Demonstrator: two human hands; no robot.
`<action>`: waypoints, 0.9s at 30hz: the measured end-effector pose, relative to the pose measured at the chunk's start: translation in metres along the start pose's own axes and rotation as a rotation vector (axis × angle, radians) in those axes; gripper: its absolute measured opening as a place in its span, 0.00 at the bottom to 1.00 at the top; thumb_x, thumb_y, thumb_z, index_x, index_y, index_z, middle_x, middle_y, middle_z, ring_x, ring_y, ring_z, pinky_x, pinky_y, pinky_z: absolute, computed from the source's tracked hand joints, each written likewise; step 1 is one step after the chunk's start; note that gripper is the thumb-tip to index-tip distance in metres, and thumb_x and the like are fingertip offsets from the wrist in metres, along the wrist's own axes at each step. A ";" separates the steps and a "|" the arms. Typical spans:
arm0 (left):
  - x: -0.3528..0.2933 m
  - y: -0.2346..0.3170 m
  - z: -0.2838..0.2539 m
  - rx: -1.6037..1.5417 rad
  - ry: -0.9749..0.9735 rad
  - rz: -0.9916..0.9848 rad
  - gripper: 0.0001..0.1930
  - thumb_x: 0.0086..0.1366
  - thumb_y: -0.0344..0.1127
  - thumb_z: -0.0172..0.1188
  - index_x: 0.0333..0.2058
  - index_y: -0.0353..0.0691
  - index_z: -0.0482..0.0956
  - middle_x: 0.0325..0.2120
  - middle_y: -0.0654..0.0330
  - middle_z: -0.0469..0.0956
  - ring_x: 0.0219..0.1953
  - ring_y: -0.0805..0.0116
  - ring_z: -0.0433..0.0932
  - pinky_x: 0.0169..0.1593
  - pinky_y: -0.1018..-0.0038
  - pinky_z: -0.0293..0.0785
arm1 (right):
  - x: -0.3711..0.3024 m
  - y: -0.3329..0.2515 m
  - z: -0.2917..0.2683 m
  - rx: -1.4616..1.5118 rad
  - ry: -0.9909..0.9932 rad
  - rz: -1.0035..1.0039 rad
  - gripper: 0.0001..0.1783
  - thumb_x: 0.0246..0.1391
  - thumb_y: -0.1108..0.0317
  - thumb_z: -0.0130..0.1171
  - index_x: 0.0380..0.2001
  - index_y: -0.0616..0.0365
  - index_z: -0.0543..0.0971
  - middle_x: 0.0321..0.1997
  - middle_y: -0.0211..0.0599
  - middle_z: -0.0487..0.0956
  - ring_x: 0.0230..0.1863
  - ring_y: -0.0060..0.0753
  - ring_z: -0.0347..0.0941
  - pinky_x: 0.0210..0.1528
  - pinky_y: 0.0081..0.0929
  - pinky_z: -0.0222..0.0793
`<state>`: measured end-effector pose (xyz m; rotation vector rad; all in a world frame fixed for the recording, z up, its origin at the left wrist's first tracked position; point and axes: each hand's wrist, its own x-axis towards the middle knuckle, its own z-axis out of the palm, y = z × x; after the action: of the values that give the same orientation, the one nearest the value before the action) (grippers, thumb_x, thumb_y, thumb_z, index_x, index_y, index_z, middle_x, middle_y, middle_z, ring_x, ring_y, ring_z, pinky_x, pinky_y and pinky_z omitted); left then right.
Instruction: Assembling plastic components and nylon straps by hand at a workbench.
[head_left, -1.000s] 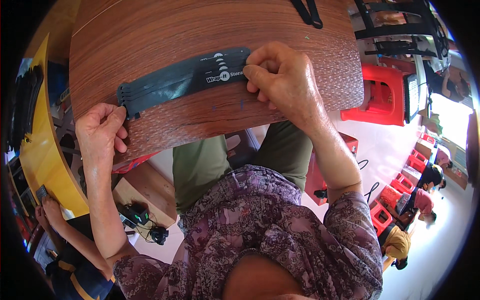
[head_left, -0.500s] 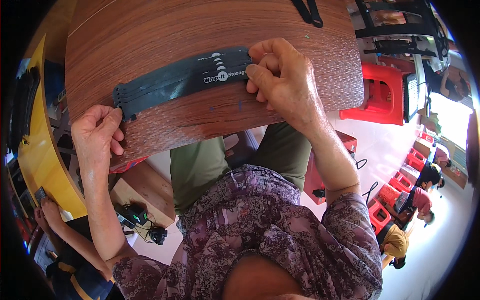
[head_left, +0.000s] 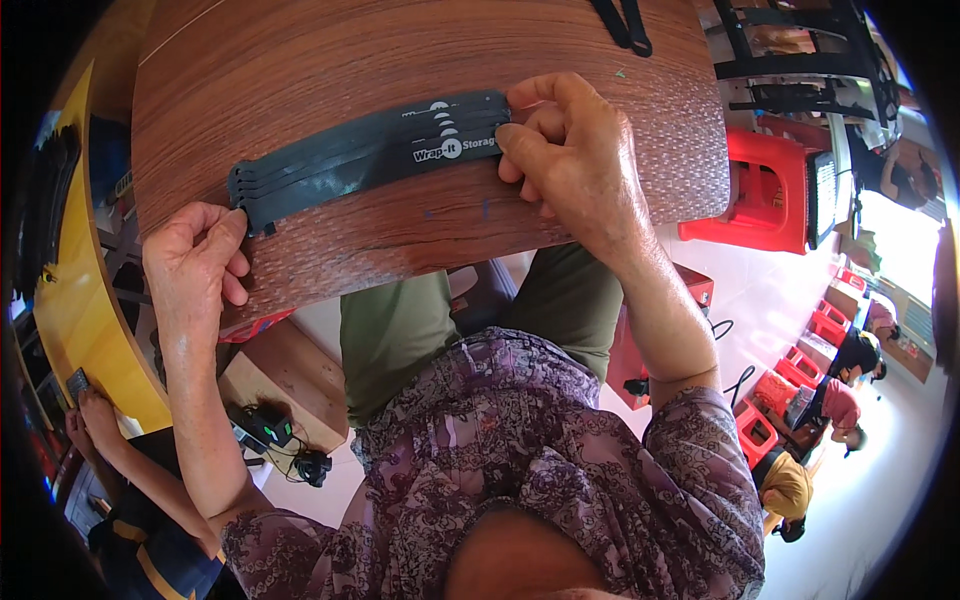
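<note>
A fanned stack of dark straps (head_left: 340, 160) with white print lies low over the wooden table (head_left: 330, 60), stretched between my hands. Its left end shows several stepped, overlapping strap tips. My left hand (head_left: 205, 250) pinches the lower corner of that end, thumb against forefinger. At the other end, my right hand (head_left: 570, 150) grips the straps between thumb and fingers. The fingertips hide that end in part.
A black strap loop (head_left: 625, 25) rests at the table's far right. Red stools (head_left: 765, 190) stand to the right. On the left, a co-worker's hands (head_left: 92, 410) are at a yellow table (head_left: 100, 310). More people sit along the right side.
The strap stack and my right hand sit very slightly farther right in the picture, as does the table. Both hands keep the same grip.
</note>
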<state>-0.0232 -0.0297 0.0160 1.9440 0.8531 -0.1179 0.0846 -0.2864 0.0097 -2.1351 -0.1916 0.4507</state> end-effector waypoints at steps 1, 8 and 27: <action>0.000 0.000 0.000 0.003 -0.003 -0.001 0.08 0.60 0.31 0.58 0.27 0.31 0.77 0.13 0.63 0.70 0.10 0.82 0.63 0.12 0.85 0.58 | 0.001 0.001 0.000 -0.016 0.006 -0.006 0.15 0.47 0.74 0.55 0.39 0.71 0.71 0.19 0.42 0.79 0.26 0.36 0.78 0.32 0.29 0.71; 0.005 -0.012 -0.003 0.018 -0.016 0.023 0.09 0.61 0.38 0.58 0.28 0.38 0.78 0.12 0.66 0.71 0.08 0.83 0.63 0.12 0.86 0.50 | 0.002 -0.001 0.002 -0.029 0.019 0.002 0.14 0.46 0.74 0.55 0.37 0.71 0.72 0.19 0.43 0.79 0.27 0.38 0.79 0.34 0.30 0.72; 0.000 0.000 0.000 0.008 -0.006 0.007 0.08 0.59 0.32 0.58 0.26 0.32 0.78 0.12 0.63 0.70 0.08 0.80 0.63 0.12 0.84 0.58 | -0.003 -0.006 -0.001 0.032 0.038 0.051 0.13 0.47 0.75 0.55 0.37 0.73 0.72 0.20 0.44 0.78 0.22 0.31 0.76 0.25 0.27 0.71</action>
<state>-0.0234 -0.0291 0.0158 1.9534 0.8437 -0.1232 0.0822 -0.2844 0.0159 -2.1196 -0.1080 0.4396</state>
